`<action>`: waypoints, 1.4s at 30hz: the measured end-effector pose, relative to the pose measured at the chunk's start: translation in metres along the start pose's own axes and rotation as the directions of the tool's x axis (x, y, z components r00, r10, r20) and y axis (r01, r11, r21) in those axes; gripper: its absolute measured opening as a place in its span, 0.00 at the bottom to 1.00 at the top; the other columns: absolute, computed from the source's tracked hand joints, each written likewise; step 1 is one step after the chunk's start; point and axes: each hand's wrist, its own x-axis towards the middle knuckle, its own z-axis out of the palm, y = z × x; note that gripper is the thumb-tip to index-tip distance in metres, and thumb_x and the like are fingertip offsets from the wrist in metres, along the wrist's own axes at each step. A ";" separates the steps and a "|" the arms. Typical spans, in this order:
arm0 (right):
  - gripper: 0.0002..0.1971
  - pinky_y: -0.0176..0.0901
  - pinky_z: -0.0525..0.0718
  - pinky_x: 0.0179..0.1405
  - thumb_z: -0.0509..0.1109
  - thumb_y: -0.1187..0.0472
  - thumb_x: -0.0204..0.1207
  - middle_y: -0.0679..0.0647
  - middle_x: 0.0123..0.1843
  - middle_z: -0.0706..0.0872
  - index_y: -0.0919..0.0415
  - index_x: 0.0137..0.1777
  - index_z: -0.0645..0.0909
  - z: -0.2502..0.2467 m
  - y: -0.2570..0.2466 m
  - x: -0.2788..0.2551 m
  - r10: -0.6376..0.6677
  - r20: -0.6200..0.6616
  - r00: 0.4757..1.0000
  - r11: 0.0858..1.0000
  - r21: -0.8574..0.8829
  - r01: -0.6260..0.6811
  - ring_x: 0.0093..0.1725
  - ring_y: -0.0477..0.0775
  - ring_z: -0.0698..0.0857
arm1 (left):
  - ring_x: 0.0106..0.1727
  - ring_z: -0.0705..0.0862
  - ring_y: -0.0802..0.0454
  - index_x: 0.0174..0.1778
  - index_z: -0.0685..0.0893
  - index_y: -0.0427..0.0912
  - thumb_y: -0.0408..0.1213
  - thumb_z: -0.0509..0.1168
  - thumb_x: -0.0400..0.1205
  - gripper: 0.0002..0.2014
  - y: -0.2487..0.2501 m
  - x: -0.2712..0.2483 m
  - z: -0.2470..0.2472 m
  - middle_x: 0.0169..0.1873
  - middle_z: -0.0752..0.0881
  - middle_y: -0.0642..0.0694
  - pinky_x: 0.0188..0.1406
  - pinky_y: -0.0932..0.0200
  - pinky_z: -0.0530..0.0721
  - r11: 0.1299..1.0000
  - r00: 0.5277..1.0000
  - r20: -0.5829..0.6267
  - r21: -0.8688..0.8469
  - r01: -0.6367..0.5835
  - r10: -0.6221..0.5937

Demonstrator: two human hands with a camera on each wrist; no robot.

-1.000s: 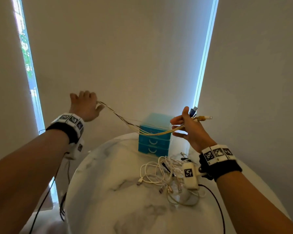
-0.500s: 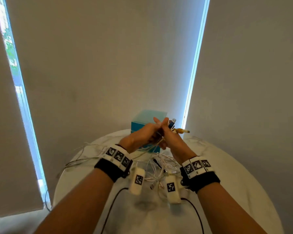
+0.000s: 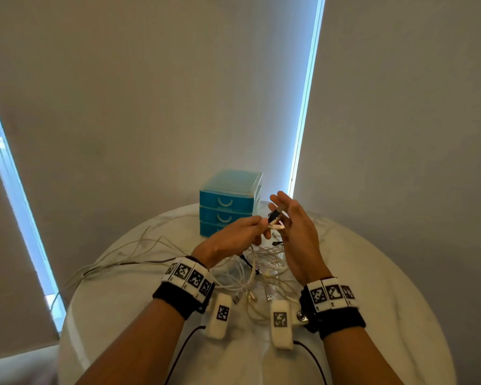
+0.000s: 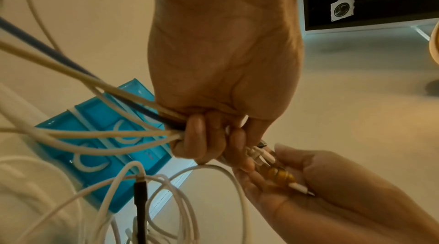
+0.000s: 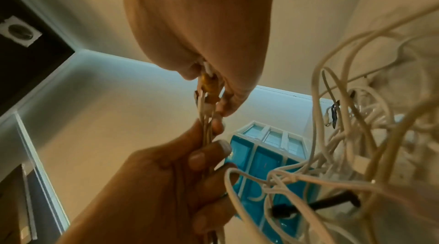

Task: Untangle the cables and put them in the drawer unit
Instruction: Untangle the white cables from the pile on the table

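Two hands are meeting above the round marble table (image 3: 128,298), at roughly the 12 o'clock side of its top. Working left to right, we are first seeing loose pale cable strands (image 3: 128,245) trailing over the table edge at about 9 o'clock. Next, our left hand (image 3: 231,240) is curling its fingers around a bundle of cables (image 4: 99,116); in the left wrist view the bundle is entering the fist from 9 o'clock, pale strands together with one dark blue strand. The connector ends (image 3: 275,222) are protruding from the fist at 3 o'clock, and among them we are noting white plugs and one amber-coloured plug (image 4: 280,175).

Our right hand (image 3: 297,234) is standing just beside the left, palm turned inward, fingers extended. The connector ends are lying against its fingers, as the left wrist view shows; whether the thumb is pinching them we cannot tell.

Directly below both hands, at the table centre, a tangled pile of white cables (image 3: 250,276) is lying on the marble, with a black plug (image 4: 140,199) among the loops.

The blue drawer unit (image 3: 228,202) is standing at 12 o'clock on the table, behind the hands, against the blinds. Its visible drawers are sitting closed, each front carrying a white curved handle.
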 end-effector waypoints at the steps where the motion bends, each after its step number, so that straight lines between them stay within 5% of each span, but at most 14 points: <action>1: 0.23 0.51 0.86 0.70 0.50 0.43 0.97 0.41 0.73 0.91 0.46 0.80 0.82 0.001 0.004 0.000 -0.002 0.016 1.000 0.998 -0.056 0.003 0.72 0.41 0.88 | 0.34 0.75 0.60 0.59 0.84 0.45 0.55 0.50 0.97 0.22 0.000 0.002 0.003 0.39 0.79 0.53 0.34 0.64 0.73 1.000 1.000 0.023 0.007 0.000 -0.001; 3: 0.27 0.51 0.88 0.68 0.49 0.39 0.96 0.41 0.68 0.93 0.48 0.76 0.86 0.001 0.008 0.000 0.022 0.016 1.000 0.994 -0.109 -0.020 0.66 0.39 0.91 | 0.31 0.76 0.61 0.61 0.84 0.46 0.60 0.50 0.95 0.24 0.002 0.003 0.008 0.35 0.79 0.56 0.30 0.67 0.74 0.999 0.998 0.066 0.044 0.003 -0.005; 7: 0.34 0.51 0.91 0.45 0.49 0.38 0.95 0.54 0.46 0.97 0.58 0.55 0.93 -0.009 0.003 0.010 0.165 -0.127 0.978 0.984 -0.053 -0.173 0.48 0.58 0.96 | 0.28 0.75 0.63 0.47 0.89 0.50 0.65 0.50 0.93 0.29 -0.007 0.002 0.009 0.26 0.79 0.60 0.36 0.63 0.74 0.983 0.983 0.182 0.177 -0.040 0.007; 10: 0.36 0.42 0.84 0.34 0.48 0.36 0.95 0.54 0.43 0.95 0.59 0.53 0.93 -0.015 0.005 0.009 0.196 -0.066 0.978 0.977 -0.073 -0.201 0.39 0.51 0.92 | 0.27 0.75 0.63 0.47 0.91 0.50 0.66 0.49 0.92 0.31 -0.013 0.006 0.010 0.24 0.79 0.62 0.40 0.60 0.76 0.981 0.975 0.222 0.184 -0.066 0.024; 12: 0.35 0.43 0.87 0.41 0.51 0.36 0.94 0.57 0.48 0.95 0.61 0.59 0.94 -0.017 0.008 0.005 0.232 0.016 0.973 0.972 0.029 -0.232 0.45 0.51 0.93 | 0.31 0.76 0.59 0.47 0.93 0.56 0.70 0.49 0.91 0.31 -0.015 0.007 0.012 0.29 0.79 0.58 0.43 0.58 0.78 0.976 0.972 0.230 0.195 -0.094 0.048; 15: 0.28 0.48 0.90 0.55 0.59 0.40 0.93 0.58 0.54 0.94 0.62 0.63 0.92 -0.027 0.004 0.005 0.245 0.082 0.966 0.905 0.339 -0.258 0.53 0.54 0.93 | 0.27 0.70 0.59 0.34 0.90 0.69 0.64 0.50 0.93 0.27 -0.016 0.003 0.012 0.30 0.73 0.51 0.30 0.62 0.71 0.994 0.961 0.265 0.055 -0.092 0.075; 17: 0.25 0.50 0.91 0.59 0.62 0.42 0.93 0.58 0.57 0.94 0.61 0.65 0.91 -0.030 0.002 0.005 0.235 0.101 0.967 0.849 0.462 -0.255 0.57 0.56 0.93 | 0.26 0.66 0.58 0.32 0.88 0.68 0.61 0.52 0.94 0.27 -0.015 0.000 0.010 0.29 0.70 0.51 0.26 0.63 0.67 0.995 0.961 0.260 -0.035 -0.089 0.095; 22: 0.30 0.54 0.88 0.69 0.55 0.40 0.94 0.60 0.62 0.95 0.62 0.69 0.90 -0.019 0.004 0.000 0.228 0.107 0.968 0.910 0.330 -0.251 0.64 0.57 0.94 | 0.24 0.66 0.58 0.39 0.78 0.52 0.65 0.56 0.90 0.23 -0.014 0.001 0.014 0.27 0.72 0.53 0.23 0.64 0.69 0.996 0.967 0.241 -0.054 -0.071 0.082; 28: 0.28 0.57 0.83 0.81 0.53 0.46 0.96 0.63 0.72 0.91 0.66 0.79 0.80 -0.019 -0.004 -0.005 0.247 0.217 0.945 0.873 0.374 -0.314 0.74 0.61 0.89 | 0.26 0.62 0.54 0.35 0.79 0.52 0.67 0.50 0.92 0.29 -0.005 -0.002 0.018 0.28 0.69 0.50 0.25 0.59 0.61 0.995 0.952 0.305 -0.096 0.008 0.021; 33: 0.29 0.59 0.86 0.75 0.48 0.43 0.97 0.53 0.69 0.94 0.59 0.78 0.82 -0.017 -0.001 -0.008 0.255 0.204 0.945 0.938 0.184 -0.293 0.75 0.56 0.88 | 0.24 0.64 0.56 0.41 0.81 0.44 0.76 0.39 0.86 0.41 -0.002 0.001 0.024 0.25 0.71 0.49 0.24 0.60 0.67 1.000 0.976 0.217 0.008 0.002 -0.003; 35: 0.28 0.62 0.86 0.75 0.49 0.43 0.97 0.52 0.69 0.93 0.57 0.78 0.83 -0.016 0.000 -0.009 0.264 0.197 0.944 0.937 0.181 -0.300 0.75 0.56 0.88 | 0.27 0.74 0.56 0.50 0.86 0.43 0.81 0.34 0.82 0.48 -0.005 0.006 0.025 0.31 0.83 0.44 0.30 0.60 0.76 0.995 0.982 0.186 0.095 -0.009 -0.009; 38: 0.27 0.57 0.88 0.69 0.49 0.42 0.97 0.49 0.71 0.92 0.55 0.81 0.80 -0.017 0.001 -0.010 0.274 0.192 0.942 0.934 0.181 -0.308 0.76 0.54 0.86 | 0.55 0.91 0.56 0.75 0.86 0.54 0.81 0.32 0.82 0.50 -0.002 0.011 0.026 0.58 0.94 0.49 0.61 0.52 0.89 0.974 0.986 0.164 0.214 -0.076 0.041; 40: 0.26 0.48 0.88 0.55 0.49 0.43 0.97 0.47 0.70 0.93 0.53 0.82 0.79 -0.019 0.000 -0.009 0.265 0.173 0.949 0.940 0.172 -0.294 0.76 0.55 0.86 | 0.59 0.91 0.55 0.74 0.88 0.53 0.79 0.33 0.84 0.49 0.005 0.010 0.026 0.59 0.94 0.51 0.68 0.48 0.87 0.954 0.985 0.147 0.271 -0.126 0.088; 42: 0.28 0.51 0.86 0.59 0.48 0.40 0.96 0.45 0.67 0.94 0.52 0.80 0.82 -0.017 -0.003 -0.010 0.260 0.136 0.956 0.951 0.135 -0.278 0.74 0.57 0.86 | 0.60 0.91 0.53 0.73 0.89 0.51 0.76 0.32 0.84 0.49 0.011 0.007 0.030 0.62 0.94 0.48 0.70 0.47 0.88 0.916 0.984 0.121 0.365 -0.167 0.132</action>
